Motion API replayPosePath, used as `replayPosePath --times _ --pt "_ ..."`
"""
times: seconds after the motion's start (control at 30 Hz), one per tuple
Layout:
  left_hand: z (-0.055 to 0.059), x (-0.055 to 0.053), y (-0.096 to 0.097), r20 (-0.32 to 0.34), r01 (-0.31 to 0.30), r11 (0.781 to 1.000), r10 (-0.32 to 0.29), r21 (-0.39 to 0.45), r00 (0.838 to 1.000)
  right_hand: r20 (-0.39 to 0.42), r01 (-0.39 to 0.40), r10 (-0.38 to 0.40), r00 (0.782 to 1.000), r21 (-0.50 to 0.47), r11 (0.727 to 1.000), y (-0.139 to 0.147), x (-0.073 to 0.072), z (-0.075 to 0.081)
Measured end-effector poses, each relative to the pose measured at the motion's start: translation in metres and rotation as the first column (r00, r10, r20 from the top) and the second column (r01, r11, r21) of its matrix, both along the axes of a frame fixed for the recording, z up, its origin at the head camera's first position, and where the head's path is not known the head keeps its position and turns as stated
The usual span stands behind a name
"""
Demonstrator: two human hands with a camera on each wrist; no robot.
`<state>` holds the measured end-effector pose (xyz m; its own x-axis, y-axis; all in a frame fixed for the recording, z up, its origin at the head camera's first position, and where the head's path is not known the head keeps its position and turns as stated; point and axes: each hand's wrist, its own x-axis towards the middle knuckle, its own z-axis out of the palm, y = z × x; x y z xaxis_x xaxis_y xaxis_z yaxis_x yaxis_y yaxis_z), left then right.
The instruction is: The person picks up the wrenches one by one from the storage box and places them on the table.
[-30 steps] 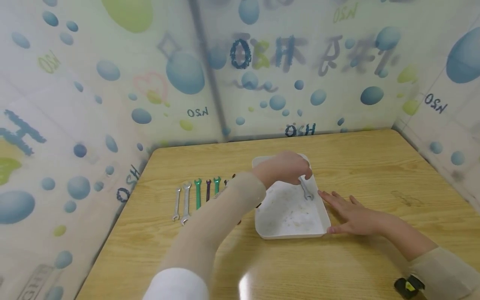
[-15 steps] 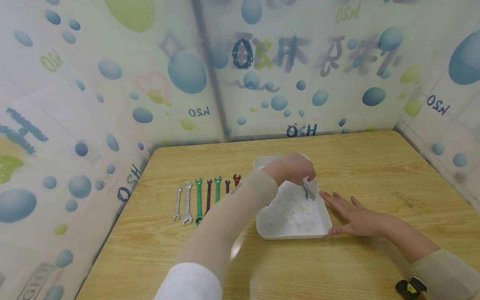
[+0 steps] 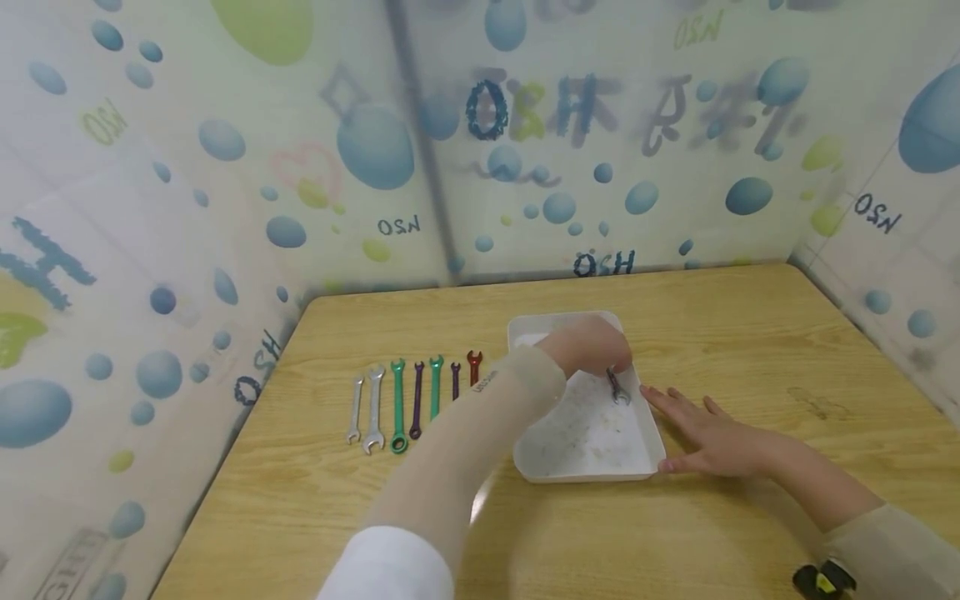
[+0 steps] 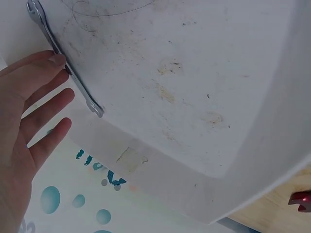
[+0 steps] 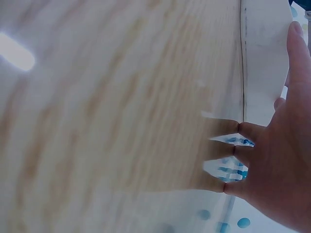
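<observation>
My left hand (image 3: 596, 343) reaches inside the white tray (image 3: 573, 446), at its right side. Its thumb and forefinger pinch a silver open-end wrench (image 4: 80, 87) near the middle, while the other fingers are spread apart in the left wrist view. The wrench lies along the tray's side wall, its near jaw end showing below the hand in the head view. Flat on the table, my right hand (image 3: 712, 437) has its fingers spread and its fingertips at the tray's right outer wall (image 5: 265, 58).
Left of the tray, several wrenches lie in a row on the wooden table (image 3: 750, 333): silver wrenches (image 3: 375, 408), green wrenches (image 3: 398, 408), purple wrenches (image 3: 417, 400) and a red wrench (image 3: 475, 367). My left forearm covers part of the row. A patterned wall (image 3: 525, 225) stands behind the table.
My left hand has shifted slightly right and nearer, bringing the wrench closer to the tray's right wall. More of the wrench row shows past the forearm. The right hand stays put.
</observation>
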<state>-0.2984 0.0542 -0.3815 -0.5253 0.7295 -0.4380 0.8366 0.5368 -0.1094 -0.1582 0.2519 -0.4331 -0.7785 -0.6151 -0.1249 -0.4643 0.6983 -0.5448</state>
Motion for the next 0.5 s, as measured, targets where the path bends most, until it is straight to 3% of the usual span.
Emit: replayPosePath --times 0.1,0.27,0.37,0.5 --pt "-0.0012 0.0009 0.0005 0.028 -0.059 0.998 0.059 0.024 0.998 -0.005 -0.005 0.005 1.000 -0.004 1.000 -0.0003 0.0011 0.0018" --pt "-0.0018 0.0038 0.0001 0.111 -0.204 0.974 0.193 0.100 0.975 -0.020 -0.014 0.014 1.000 -0.005 1.000 -0.0006 0.0021 0.0035" --pt "-0.0027 0.0061 -0.0013 0.162 -0.317 0.936 0.292 0.153 0.943 -0.021 -0.012 0.012 1.000 0.001 1.000 -0.0009 0.0019 0.0032" --pt "-0.0037 0.0095 -0.0035 0.262 -0.484 0.845 0.427 0.225 0.866 -0.020 -0.007 0.007 1.000 0.002 1.000 -0.0011 0.0014 0.0038"
